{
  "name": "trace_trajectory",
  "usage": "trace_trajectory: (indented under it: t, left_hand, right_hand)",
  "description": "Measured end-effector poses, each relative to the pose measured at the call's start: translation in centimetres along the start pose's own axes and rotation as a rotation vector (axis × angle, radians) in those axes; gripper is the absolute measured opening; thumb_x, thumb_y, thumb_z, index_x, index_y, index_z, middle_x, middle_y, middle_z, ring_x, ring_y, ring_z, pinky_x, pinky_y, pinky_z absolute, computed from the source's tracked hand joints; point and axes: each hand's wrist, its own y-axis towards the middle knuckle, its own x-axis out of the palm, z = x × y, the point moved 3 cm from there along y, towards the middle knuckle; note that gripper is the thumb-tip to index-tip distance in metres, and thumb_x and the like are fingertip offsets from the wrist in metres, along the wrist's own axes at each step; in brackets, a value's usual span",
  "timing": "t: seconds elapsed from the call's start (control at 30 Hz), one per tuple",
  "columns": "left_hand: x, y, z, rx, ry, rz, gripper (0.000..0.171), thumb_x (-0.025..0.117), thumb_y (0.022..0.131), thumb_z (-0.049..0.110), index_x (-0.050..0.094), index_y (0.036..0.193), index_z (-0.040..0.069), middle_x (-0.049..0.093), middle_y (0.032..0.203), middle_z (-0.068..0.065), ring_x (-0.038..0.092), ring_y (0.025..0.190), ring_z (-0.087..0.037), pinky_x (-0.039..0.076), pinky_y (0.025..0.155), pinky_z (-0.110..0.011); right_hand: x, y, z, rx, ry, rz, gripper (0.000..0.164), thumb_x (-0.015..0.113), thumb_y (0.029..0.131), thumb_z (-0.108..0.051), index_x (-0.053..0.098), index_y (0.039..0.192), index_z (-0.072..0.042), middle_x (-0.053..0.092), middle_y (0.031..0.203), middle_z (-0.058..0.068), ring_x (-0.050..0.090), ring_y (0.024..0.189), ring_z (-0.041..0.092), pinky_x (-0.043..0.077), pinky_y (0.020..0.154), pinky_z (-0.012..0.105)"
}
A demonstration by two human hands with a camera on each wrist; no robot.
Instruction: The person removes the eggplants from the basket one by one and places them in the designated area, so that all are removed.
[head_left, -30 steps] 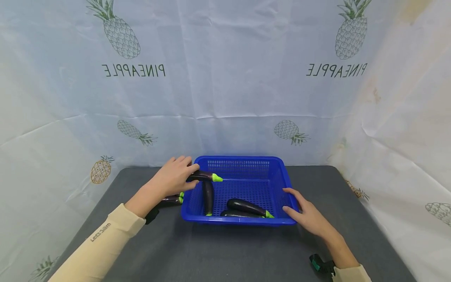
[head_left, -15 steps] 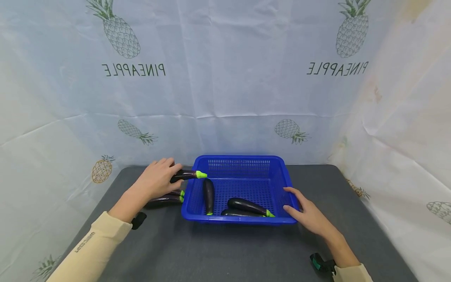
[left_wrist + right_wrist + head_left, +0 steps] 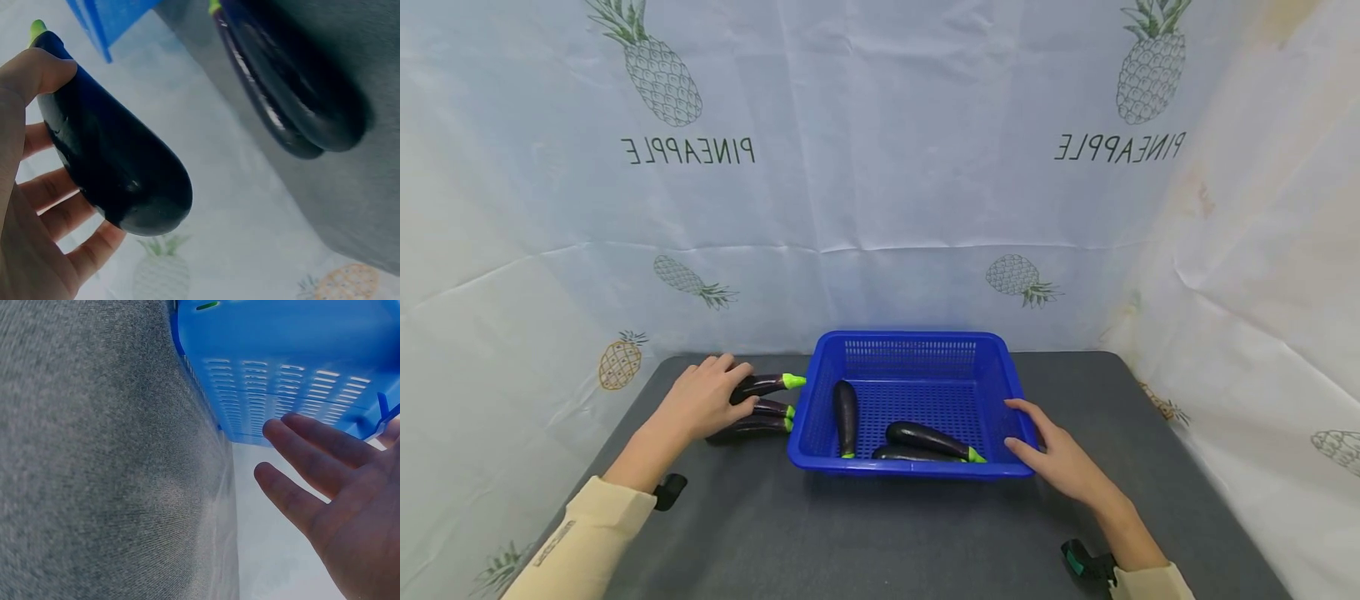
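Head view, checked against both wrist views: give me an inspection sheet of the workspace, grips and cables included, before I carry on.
Surface: dark grey tabletop, with the blue basket standing on it.
Job's things: three eggplants in the basket; two eggplants on the tabletop, left of the basket; one held eggplant.
Clutter: nothing seen.
Left grip: curled round the held eggplant.
Right grip: at the basket's right end, fingers extended.
Cables: nothing seen.
Surroundings: pale sheet printed with pineapples and mirrored lettering.
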Motion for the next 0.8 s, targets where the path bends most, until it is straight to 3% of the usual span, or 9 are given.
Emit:
trace_trajectory:
  t: [0.3, 0.53, 0.8]
  left_hand:
    - [2.4, -1.7, -1.2, -0.023, -0.020, -0.034, 0.043, 0.075, 0.090, 0.033, 0.067, 0.121, 0.004, 0.060, 0.104, -0.014, 0.058, 0.090, -0.033, 0.049, 0.070, -0.050]
    - [4.1, -2.8, -1.1, -0.023, -0.026, -0.036, 0.041, 0.078, 0.087, 0.032, 0.068, 0.118, 0.005, 0.059, 0.100, -0.013, 0.058, 0.086, -0.032, 0.049, 0.068, -0.050]
    - [6.4, -3.6, -0.5, -0.031, -0.003, -0.102, 0.042, 0.080, 0.086, 0.035, 0.068, 0.117, 0.008, 0.059, 0.099, -0.011, 0.059, 0.088, -0.031, 0.051, 0.069, -0.049]
  right_hand:
    - [0.3, 0.1, 0.5, -0.001, 0.005, 0.006, 0.061, 0.060, 0.103, -0.030, 0.033, 0.155, -0.012, 0.035, 0.154, 0.033, 0.050, 0.128, 0.055, 0.051, 0.091, 0.062]
    - [0.2, 0.1, 0.6, -0.003, 0.007, -0.001, 0.063, 0.059, 0.103, -0.035, 0.033, 0.155, -0.012, 0.034, 0.154, 0.033, 0.050, 0.128, 0.054, 0.051, 0.092, 0.062]
    - [0.2, 0.1, 0.5, 0.015, 0.009, -0.005, 0.063, 0.060, 0.103, -0.035, 0.033, 0.155, -0.012, 0.035, 0.154, 0.033, 0.051, 0.127, 0.053, 0.051, 0.091, 0.062]
